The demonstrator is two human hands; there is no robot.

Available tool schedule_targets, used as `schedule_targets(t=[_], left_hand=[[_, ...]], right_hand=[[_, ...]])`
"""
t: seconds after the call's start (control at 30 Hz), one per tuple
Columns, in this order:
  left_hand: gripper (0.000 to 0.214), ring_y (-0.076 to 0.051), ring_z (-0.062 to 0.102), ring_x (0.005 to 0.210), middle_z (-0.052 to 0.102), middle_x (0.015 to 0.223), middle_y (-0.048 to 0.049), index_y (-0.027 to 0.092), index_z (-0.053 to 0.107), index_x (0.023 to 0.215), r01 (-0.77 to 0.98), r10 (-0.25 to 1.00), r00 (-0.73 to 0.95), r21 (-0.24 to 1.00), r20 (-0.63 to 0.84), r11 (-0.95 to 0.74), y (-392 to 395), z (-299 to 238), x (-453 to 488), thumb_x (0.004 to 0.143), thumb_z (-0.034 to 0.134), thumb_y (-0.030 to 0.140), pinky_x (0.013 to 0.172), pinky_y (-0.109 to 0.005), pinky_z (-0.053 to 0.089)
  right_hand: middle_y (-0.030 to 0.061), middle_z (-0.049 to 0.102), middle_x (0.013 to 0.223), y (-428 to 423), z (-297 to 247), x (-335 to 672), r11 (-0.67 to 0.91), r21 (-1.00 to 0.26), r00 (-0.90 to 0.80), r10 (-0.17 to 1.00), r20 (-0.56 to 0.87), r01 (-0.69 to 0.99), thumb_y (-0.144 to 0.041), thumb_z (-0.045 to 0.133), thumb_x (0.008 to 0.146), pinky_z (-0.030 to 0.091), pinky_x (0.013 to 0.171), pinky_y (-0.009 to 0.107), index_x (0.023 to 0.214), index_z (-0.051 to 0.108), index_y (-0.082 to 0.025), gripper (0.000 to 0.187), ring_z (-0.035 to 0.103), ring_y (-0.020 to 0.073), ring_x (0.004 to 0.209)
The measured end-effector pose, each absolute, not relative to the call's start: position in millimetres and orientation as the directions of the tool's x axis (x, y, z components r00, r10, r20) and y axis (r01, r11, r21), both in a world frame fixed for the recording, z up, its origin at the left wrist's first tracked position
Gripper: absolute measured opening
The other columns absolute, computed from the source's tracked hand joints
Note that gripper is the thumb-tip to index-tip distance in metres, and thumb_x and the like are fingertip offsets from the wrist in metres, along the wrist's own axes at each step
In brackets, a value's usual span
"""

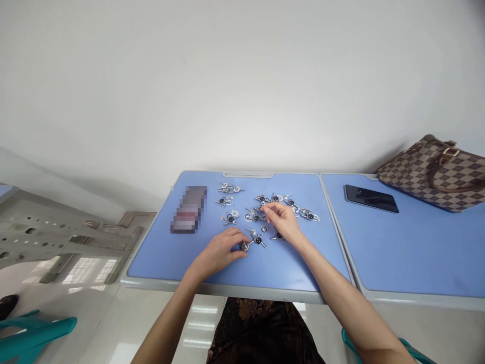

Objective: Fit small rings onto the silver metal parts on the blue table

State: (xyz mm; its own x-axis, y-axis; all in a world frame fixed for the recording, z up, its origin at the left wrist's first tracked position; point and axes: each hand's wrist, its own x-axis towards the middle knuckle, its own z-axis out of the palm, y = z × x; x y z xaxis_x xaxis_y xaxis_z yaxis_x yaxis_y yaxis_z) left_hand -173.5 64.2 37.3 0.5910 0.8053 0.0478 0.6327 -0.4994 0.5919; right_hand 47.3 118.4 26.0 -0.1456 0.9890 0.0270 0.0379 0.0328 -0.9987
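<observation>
Nearest, dark patterned clothing point(261, 328) shows below the desk's front edge, above a shiny pale floor point(91, 323), with two teal seats point(41, 333) partly in view, one at each side. Two desks stand side by side, their tops blue with grey rims: the near desk point(212, 268) in front of the person and a second desk point(409, 253) to the right. On the near one, the left hand point(223, 247) rests half curled, thumb and fingers around one small metal piece point(244, 246). The right hand point(283, 220), a little farther in, has thumb and forefinger drawn nearly together over the cluster; whether anything tiny sits between them I cannot tell. About a dozen metal assemblies point(258, 240) with black round centres lie around and beyond the hands, some overlapping, so an exact count is not possible. One loose dark ring point(264, 229) lies among them. One pixelated dark oblong point(191, 210) lies left of them. On the second desk are one black phone point(371, 198) and, behind it, one checkered bag point(435, 172), its contents hidden. A plain pale wall point(242, 91) rises behind.
</observation>
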Motion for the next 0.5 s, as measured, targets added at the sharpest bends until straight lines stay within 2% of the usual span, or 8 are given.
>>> schedule_targets(t=[0.2, 0.5], left_hand=[[0.019, -0.016, 0.062, 0.081, 0.064, 0.095, -0.0021, 0.024, 0.067, 0.099, 0.588, 0.839, 0.545, 0.714, -0.002, -0.38, 67.5, 35.5, -175.9, 0.082, 0.068, 0.032, 0.073, -0.029, 0.052], [0.019, -0.013, 0.062, 0.073, 0.062, 0.093, -0.0033, 0.022, 0.069, 0.099, 0.523, 0.857, 0.513, 0.812, -0.057, -0.26, 78.5, 36.0, -185.1, 0.082, 0.065, 0.029, 0.068, -0.027, 0.052]], right_hand=[[-0.0038, 0.051, 0.054, 117.2, 28.7, 47.5, 0.038, -0.998, -0.147, 0.989, 0.03, 0.053, -0.049, 0.058, 0.08, 0.029, 0.044, 0.023, 0.084, 0.066, -0.016, 0.034, 0.036, 0.0094, 0.045], [-0.0031, 0.052, 0.054, 118.1, 20.9, 46.9, 0.071, -0.996, -0.162, 0.985, 0.061, 0.06, -0.047, 0.058, 0.083, 0.033, 0.048, 0.024, 0.086, 0.067, -0.017, 0.032, 0.04, 0.0111, 0.048]])
